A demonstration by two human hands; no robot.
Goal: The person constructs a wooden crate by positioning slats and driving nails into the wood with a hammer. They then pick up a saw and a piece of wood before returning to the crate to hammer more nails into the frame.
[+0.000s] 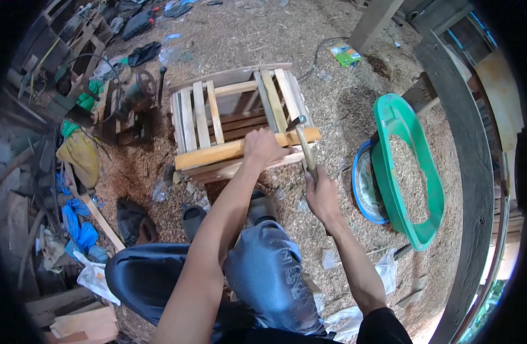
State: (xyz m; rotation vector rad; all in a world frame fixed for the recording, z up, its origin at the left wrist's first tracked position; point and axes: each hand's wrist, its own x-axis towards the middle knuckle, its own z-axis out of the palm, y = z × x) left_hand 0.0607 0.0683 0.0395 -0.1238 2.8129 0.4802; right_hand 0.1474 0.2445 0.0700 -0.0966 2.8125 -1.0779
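A slatted wooden crate [200, 114] stands on the ground in front of my knees. Along its near top edge lies an orange-brown wooden bar [209, 155]. My left hand [262, 148] is closed on this bar, right of its middle; whether it also pinches something small is hidden. My right hand [322, 196] is wrapped round the wooden handle of a hammer [305, 146]. The hammer's dark head is at the right end of the bar, close above it. I cannot tell whether it touches the wood.
A green plastic tub [384, 166] leans over a blue-rimmed basin [358, 189] at the right. Wooden posts [475, 189] stand farther right. At the left are a machine with a handwheel [146, 83], a yellow sack [80, 156] and blue plastic [80, 226]. Wood shavings cover the ground.
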